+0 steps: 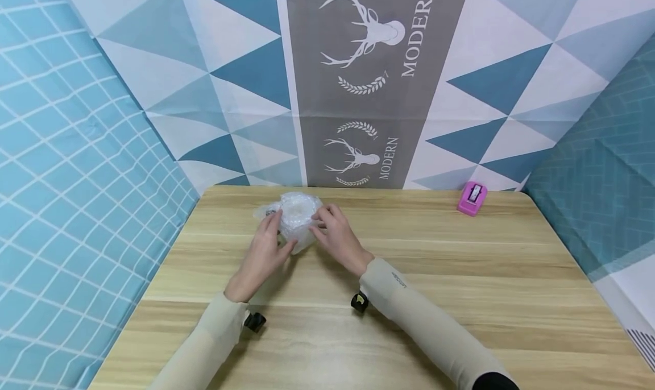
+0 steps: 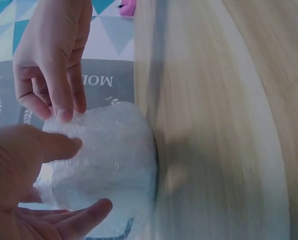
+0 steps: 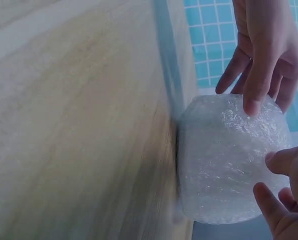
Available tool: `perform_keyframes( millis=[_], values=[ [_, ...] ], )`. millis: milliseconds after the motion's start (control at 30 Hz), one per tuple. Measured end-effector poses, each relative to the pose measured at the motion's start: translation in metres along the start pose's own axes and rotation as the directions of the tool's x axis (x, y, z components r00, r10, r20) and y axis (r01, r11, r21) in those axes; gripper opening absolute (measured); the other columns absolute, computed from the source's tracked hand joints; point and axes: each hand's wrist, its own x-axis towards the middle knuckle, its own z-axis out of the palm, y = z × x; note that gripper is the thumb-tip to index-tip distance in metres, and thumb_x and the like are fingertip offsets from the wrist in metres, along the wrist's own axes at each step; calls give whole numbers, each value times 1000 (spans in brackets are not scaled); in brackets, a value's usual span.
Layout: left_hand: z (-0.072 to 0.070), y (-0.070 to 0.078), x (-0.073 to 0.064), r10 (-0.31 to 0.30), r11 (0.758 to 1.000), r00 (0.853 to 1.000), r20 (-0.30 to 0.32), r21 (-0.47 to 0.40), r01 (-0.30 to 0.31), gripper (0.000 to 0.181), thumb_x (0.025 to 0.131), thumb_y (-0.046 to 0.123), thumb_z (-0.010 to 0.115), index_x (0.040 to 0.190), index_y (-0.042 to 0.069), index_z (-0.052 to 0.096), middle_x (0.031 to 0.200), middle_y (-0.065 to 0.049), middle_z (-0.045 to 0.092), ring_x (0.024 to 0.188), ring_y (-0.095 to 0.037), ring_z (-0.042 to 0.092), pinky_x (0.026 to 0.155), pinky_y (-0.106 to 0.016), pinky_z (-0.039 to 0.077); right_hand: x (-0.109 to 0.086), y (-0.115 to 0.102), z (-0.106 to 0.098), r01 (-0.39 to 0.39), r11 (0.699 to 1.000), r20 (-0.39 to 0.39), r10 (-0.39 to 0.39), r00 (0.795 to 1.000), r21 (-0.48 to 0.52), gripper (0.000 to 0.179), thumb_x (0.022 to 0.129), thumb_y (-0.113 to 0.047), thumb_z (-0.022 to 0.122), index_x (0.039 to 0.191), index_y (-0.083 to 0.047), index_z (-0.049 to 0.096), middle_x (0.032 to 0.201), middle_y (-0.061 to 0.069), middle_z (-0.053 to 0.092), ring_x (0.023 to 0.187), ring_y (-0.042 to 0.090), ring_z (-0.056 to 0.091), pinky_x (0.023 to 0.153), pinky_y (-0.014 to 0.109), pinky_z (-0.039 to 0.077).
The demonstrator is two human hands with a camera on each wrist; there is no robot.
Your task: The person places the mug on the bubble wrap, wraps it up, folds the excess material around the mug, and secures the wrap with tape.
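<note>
A rounded bundle in clear bubble wrap (image 1: 298,212) sits near the back edge of the wooden table; the wrap blurs what is inside. My left hand (image 1: 262,253) is at its left and front, thumb and fingers spread apart against the plastic. In the left wrist view, one finger of that hand lies nearly straight across the wrap (image 2: 114,160). From the right, my right hand (image 1: 339,236) pinches the wrap's edge between thumb and curled fingers. Both hands also show around the bundle (image 3: 228,160) in the right wrist view.
Toward the back right of the wooden table (image 1: 435,322) lies a pink object (image 1: 472,199) with a dark and white inset. A patterned cloth (image 1: 245,66) with deer heads hangs behind the table, and blue checked cloth (image 1: 77,179) lines the left side.
</note>
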Motion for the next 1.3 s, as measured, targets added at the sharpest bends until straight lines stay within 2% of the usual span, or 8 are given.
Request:
perform_keyframes(
  millis=[233,433,700,1000,1300],
  values=[
    [5,-7,12,-18,999,999,-33,-33,17,77,87,10,82,147,-14,40,145,-38,46,133,-49,51,106,-54,51,12,0,3,-48,999,14,48,999,-14,17,93,-2,73,102,2,60,111,16,57,102,27,73,89,21,59],
    [8,-11,13,-1,1000,998,-62,-11,0,76,86,9,83,145,-15,43,140,-39,50,127,-49,55,103,-54,53,14,4,8,-65,997,17,66,998,-47,17,93,-3,74,101,1,59,112,16,58,97,27,74,85,23,61],
    [10,-18,24,-9,1000,998,-59,7,9,76,88,10,82,148,-14,40,140,-39,51,128,-50,56,106,-55,51,24,11,11,-61,996,27,63,998,-62,17,95,-7,72,104,-2,59,115,14,57,98,25,74,87,16,57],
    [8,-30,37,-59,998,997,-58,-4,59,74,90,9,79,148,-13,39,141,-38,50,128,-50,55,107,-56,50,45,16,20,-74,995,59,78,995,-60,16,96,-5,71,104,0,58,114,14,55,103,25,71,90,16,56],
    [8,-43,47,-59,998,995,-75,8,59,74,90,8,79,148,-13,39,140,-38,51,127,-51,55,107,-58,49,59,18,26,-98,991,123,109,986,-91,15,98,-7,68,107,-2,57,118,14,53,108,25,69,93,17,56]
  ],
)
